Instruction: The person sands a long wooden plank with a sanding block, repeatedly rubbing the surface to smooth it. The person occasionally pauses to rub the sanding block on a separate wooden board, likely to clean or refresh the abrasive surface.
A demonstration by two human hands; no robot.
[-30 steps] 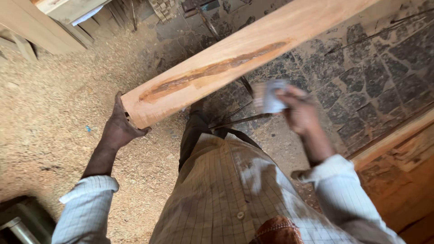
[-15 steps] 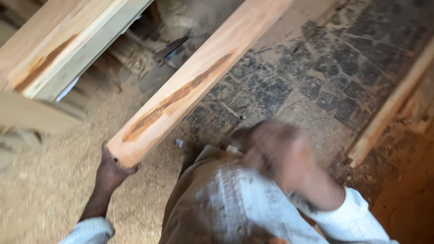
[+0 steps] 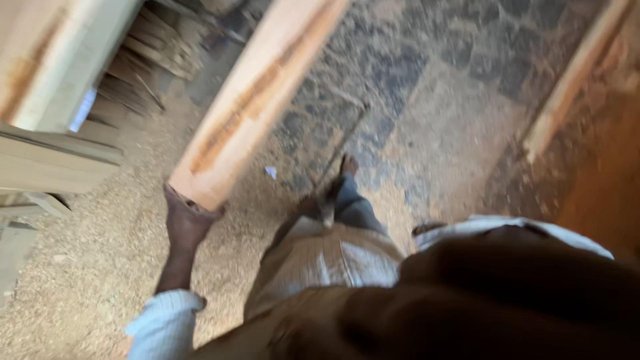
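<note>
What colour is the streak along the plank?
Dark reddish-brown, on the pale plank; head view.

Soft, even daylight; no hard shadows, no glare. Strong motion blur across whole frame, smearing the plank grain and the stone floor joints. Left hand under plank end fairly readable, edges soft. Lower right filled by large dark out-of-focus mass, too close to camera to resolve. Warm orange cast along right edge. Sawdust texture mushy, low detail.

Sawdust floor, stacked boards – leaning batten
</note>
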